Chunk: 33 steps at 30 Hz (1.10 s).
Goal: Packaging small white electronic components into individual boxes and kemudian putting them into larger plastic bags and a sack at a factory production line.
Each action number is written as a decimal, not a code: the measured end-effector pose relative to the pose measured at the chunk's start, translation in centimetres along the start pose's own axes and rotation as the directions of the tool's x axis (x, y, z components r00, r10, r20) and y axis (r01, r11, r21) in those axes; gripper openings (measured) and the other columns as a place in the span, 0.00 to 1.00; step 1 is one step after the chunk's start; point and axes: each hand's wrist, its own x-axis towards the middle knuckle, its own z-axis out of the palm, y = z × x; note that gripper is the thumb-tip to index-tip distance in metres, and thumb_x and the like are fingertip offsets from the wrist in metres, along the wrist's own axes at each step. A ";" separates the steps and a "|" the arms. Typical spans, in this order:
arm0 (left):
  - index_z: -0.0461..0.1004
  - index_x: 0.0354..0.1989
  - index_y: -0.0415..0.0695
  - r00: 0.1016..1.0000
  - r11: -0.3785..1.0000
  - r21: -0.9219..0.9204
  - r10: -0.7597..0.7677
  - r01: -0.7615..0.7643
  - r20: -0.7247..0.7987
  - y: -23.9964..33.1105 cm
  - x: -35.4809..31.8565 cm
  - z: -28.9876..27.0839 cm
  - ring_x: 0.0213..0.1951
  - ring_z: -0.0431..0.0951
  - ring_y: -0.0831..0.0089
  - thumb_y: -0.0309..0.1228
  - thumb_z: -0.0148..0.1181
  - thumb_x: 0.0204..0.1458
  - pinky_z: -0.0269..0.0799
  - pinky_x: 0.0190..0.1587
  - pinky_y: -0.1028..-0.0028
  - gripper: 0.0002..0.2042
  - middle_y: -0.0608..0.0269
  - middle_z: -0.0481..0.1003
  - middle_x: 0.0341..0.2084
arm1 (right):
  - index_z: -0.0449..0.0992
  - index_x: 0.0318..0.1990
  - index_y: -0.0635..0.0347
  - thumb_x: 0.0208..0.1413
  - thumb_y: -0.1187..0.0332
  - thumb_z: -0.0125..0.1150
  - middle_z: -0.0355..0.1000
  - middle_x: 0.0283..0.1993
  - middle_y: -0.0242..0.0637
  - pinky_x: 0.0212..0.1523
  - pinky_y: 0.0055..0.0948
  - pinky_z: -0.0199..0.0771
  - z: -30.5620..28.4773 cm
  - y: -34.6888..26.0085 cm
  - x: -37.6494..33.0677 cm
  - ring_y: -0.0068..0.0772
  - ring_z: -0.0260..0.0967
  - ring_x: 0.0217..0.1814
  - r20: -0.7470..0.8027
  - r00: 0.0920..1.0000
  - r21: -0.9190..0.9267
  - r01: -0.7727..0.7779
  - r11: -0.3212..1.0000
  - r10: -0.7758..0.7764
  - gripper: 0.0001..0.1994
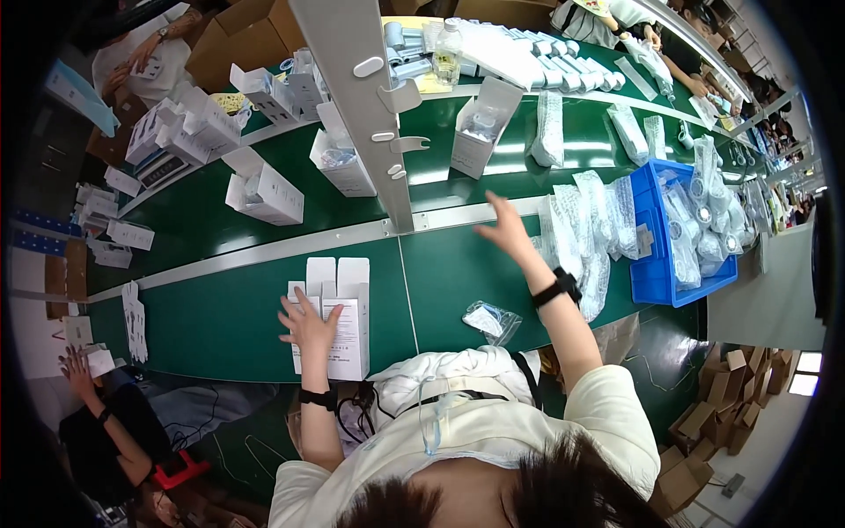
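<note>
My left hand lies with spread fingers on a white carton with its flaps up, on the green worktop. Printed white paper or box panels show under and beside the fingers; how many pieces there are I cannot tell. Out over the metal rail, my right hand is stretched forward, fingers apart and nothing in it. Beyond it stands an open white box with a bagged item inside. Closest on its right are bubble-wrapped items in a pile. A small clear bag with a pale item lies between my arms.
A blue bin full of wrapped items stands at the right. Open white boxes sit on the green belt behind the rail. An upright metal post rises mid-view. Co-workers sit around; one's hand is at far left.
</note>
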 end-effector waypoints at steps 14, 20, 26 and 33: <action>0.67 0.28 0.43 0.741 0.644 -0.381 0.637 -0.664 -0.213 2.0 -0.1 -0.2 0.61 0.38 0.50 0.32 0.67 0.31 0.39 0.57 0.48 0.17 0.52 0.47 0.58 | 0.68 0.43 0.57 0.31 0.71 0.66 0.61 0.42 0.40 0.47 0.35 0.62 2.9 0.1 -15.7 0.45 0.57 0.46 0.401 0.916 -0.217 0.098 0.971 -0.002 0.25; 0.63 0.38 0.45 0.796 0.295 -0.763 0.413 -0.576 -0.442 5.0 -3.4 -2.7 0.58 0.51 0.55 0.27 0.69 0.26 0.51 0.56 0.63 0.27 0.53 0.52 0.55 | 0.68 0.42 0.58 0.35 0.69 0.63 0.63 0.42 0.41 0.46 0.35 0.62 -3.3 0.6 -11.1 0.44 0.58 0.43 -0.269 0.950 -0.259 0.086 0.962 -0.158 0.21; 0.54 0.48 0.47 0.731 0.209 -0.860 0.639 -0.466 -0.241 10.5 -6.3 -3.0 0.52 0.58 0.57 0.27 0.70 0.25 0.57 0.53 0.65 0.38 0.54 0.52 0.52 | 0.66 0.43 0.60 0.39 0.67 0.60 0.63 0.38 0.45 0.37 0.42 0.67 -7.2 6.9 -4.7 0.46 0.61 0.42 -0.306 0.906 -0.666 -0.422 0.615 0.291 0.20; 0.51 0.48 0.48 0.448 0.148 -0.494 0.688 -0.857 -0.571 17.1 -5.3 -1.3 0.50 0.59 0.49 0.24 0.68 0.27 0.61 0.49 0.62 0.37 0.48 0.52 0.50 | 0.62 0.48 0.58 0.35 0.70 0.60 0.64 0.38 0.47 0.38 0.39 0.69 -6.0 9.5 -3.5 0.49 0.63 0.44 -0.295 0.872 -0.668 -0.480 0.569 0.390 0.26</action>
